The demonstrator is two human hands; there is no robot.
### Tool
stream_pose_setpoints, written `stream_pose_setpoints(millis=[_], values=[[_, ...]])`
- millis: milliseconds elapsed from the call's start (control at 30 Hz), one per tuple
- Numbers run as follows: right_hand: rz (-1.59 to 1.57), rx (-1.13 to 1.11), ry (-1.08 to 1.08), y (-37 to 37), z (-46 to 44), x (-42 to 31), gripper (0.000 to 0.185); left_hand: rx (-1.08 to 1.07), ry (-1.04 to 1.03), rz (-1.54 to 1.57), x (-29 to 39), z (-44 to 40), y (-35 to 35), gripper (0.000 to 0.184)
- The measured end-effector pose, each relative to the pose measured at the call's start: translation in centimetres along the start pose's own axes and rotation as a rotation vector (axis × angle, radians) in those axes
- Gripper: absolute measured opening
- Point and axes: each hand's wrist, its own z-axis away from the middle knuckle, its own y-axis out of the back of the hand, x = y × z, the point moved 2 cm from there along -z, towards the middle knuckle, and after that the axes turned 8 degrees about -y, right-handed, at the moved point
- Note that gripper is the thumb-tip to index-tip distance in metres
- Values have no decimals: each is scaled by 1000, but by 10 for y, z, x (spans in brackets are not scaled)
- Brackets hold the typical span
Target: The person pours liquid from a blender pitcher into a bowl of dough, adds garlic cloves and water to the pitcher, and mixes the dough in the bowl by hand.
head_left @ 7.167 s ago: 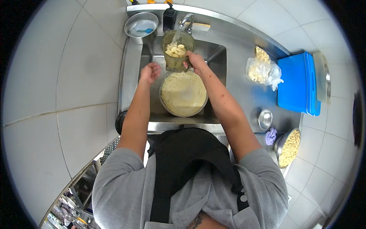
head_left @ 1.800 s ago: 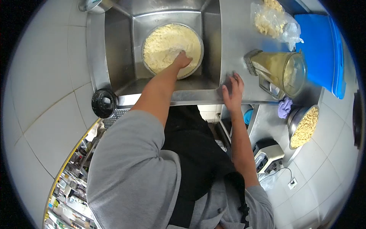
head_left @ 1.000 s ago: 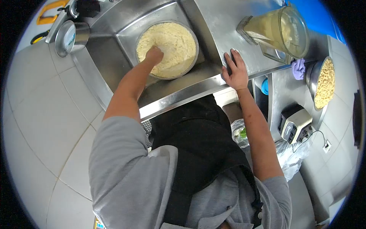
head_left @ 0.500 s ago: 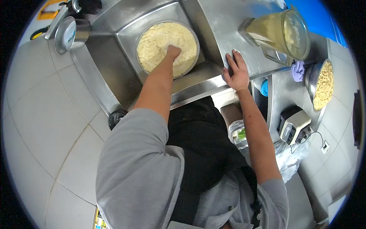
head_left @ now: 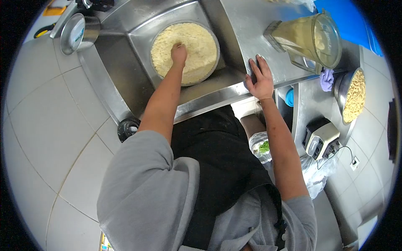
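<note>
A wide round bowl (head_left: 216, 62) stands in the steel sink (head_left: 121, 62), filled with a pale yellow crumbly mass (head_left: 199, 48). My left hand (head_left: 179, 53) is on the mass, left of its middle, with the fingers drawn together and pointing away from me; whether they hold any of it is hidden. Flat on the steel counter at the sink's right front corner rests my right hand (head_left: 260, 79), its fingers spread and nothing in it. Beyond that hand, a blender jug (head_left: 299, 35) with pale contents lies on its side.
A blue box (head_left: 349, 21) is at the top right. Near the counter's right end are a purple cloth (head_left: 326, 79) and a steel bowl of pale strips (head_left: 355, 96). Below sits a blender base (head_left: 321, 139). A steel pot (head_left: 88, 33) stands left of the sink.
The jug, earlier held under the running tap, now lies on the counter. My left hand has moved left across the mass in the last half second. My right hand has stayed in place.
</note>
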Motion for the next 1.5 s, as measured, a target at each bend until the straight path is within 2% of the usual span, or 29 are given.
stream_pose_setpoints(millis=[33,67,133,167,200,267,300,367,467,567,667,733,800,833,933,967,1033,1067,1133,1267,1333,1367,1433,1500], values=[[0,1,2,0,0,0,57,13,284,155,-6,1,-2,52],[-6,0,2,0,0,0,57,16,282,156,-6,1,-7,52],[-14,2,5,0,-2,-1,57,69,574,714,-8,6,-27,56],[-8,-4,5,1,-2,-1,56,70,621,609,-1,9,-33,59],[-3,-11,3,1,-2,-2,56,70,618,609,-19,-4,-44,59],[-3,-9,6,2,0,-2,56,15,606,901,-49,-29,-68,59],[-3,-8,9,1,-2,-1,56,-5,601,998,-51,-35,-73,59],[-10,-7,10,0,-3,0,56,29,413,1288,-18,-23,-66,57],[-12,-11,4,0,-1,0,56,137,522,1249,27,-8,-46,50],[-9,-10,4,1,-2,1,56,110,497,1180,6,-41,-45,45],[-20,-5,-3,1,0,2,56,121,473,1040,63,-15,-12,42],[-30,3,-3,1,0,4,56,45,436,1127,62,-19,1,42],[-16,-5,0,0,1,5,56,20,495,1167,62,-17,12,52],[-17,-5,-3,0,1,6,56,151,528,1096,59,-13,13,51],[-20,5,2,0,1,5,56,187,490,911,22,5,13,53],[-13,-4,-5,0,1,4,56,186,490,911,11,11,9,53],[-3,-11,-13,1,-1,5,56,90,627,762,0,22,-5,56],[-13,-6,-6,1,-1,4,56,87,628,761,-2,20,-11,56],[-12,-4,-3,2,1,4,56,131,557,539,-10,9,-25,59],[-17,-13,9,1,-2,3,58,-24,674,661,-64,-35,-41,64],[-17,-20,7,1,-1,4,59,-172,474,912,-60,-36,-38,65],[-13,-14,7,0,-1,4,58,-172,477,912,-60,-33,-37,65],[-15,-9,2,-1,0,3,57,-203,503,949,-17,-3,-19,61],[-16,-14,10,0,-1,4,57,-206,542,929,-16,-2,-13,59]])
